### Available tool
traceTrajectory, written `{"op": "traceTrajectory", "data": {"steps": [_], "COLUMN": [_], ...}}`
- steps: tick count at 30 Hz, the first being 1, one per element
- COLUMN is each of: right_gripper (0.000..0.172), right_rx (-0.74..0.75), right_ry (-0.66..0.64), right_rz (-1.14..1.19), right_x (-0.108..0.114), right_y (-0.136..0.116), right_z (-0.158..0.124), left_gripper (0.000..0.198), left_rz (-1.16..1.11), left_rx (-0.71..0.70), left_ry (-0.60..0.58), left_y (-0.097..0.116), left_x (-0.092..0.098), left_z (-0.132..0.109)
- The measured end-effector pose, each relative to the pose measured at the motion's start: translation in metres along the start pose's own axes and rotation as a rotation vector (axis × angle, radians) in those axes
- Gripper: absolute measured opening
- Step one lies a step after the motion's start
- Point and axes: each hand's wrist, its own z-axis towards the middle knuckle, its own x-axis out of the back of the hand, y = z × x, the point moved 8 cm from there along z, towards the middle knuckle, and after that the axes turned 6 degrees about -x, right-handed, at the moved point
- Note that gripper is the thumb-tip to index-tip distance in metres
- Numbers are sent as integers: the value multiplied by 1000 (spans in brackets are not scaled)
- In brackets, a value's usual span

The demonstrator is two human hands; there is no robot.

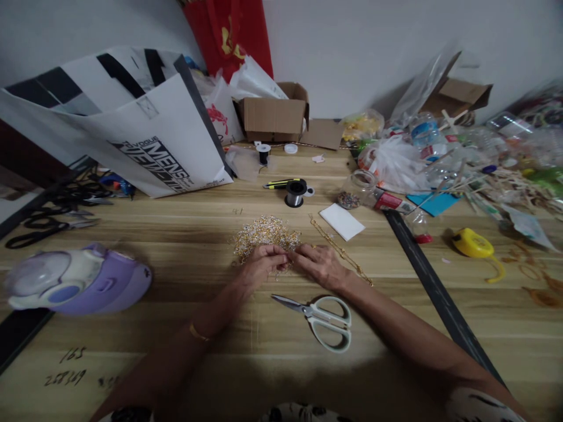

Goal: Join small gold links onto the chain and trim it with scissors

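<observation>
My left hand (263, 262) and my right hand (320, 264) meet fingertip to fingertip at the near edge of a pile of small gold and silver beaded pieces (264, 232). Fingers of both hands are pinched together; whatever sits between them is too small to name. A gold chain (343, 252) lies on the table just right of my right hand, partly beneath its wrist side. Closer to me rest scissors (328, 321) with pale handles, their blades pointing left. Beyond the pile stands a spool of silvery wire (295, 193).
A folded white paper (342, 221) and a jar of beads (352, 190) are at right, near a yellow tape measure (472, 243). On the left are a purple and white plastic device (83, 278), black scissors (48, 225) and a large paper bag (153, 135). A cardboard box (275, 114) stands behind.
</observation>
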Motion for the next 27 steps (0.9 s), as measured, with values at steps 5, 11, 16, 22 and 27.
{"op": "traceTrajectory", "data": {"steps": [5,11,16,22,27], "right_gripper": [22,18,13,17,15], "right_rx": [-51,-200,-274,-312,-409], "right_ry": [-10,-1,4,-10,-27], "right_rz": [42,247,422,469,593], "right_x": [-4,-6,-3,8,7], "right_y": [4,12,16,18,18], "right_z": [0,4,10,15,16], "left_gripper": [21,16,14,11,11], "left_rz": [151,318,382,447,498], "left_rx": [-71,-167,-220,-289,-367], "left_ry": [12,62,89,96,77], "left_y": [6,19,25,29,28], "left_x": [3,5,5,6,4], "left_z": [1,0,-2,-3,-4]}}
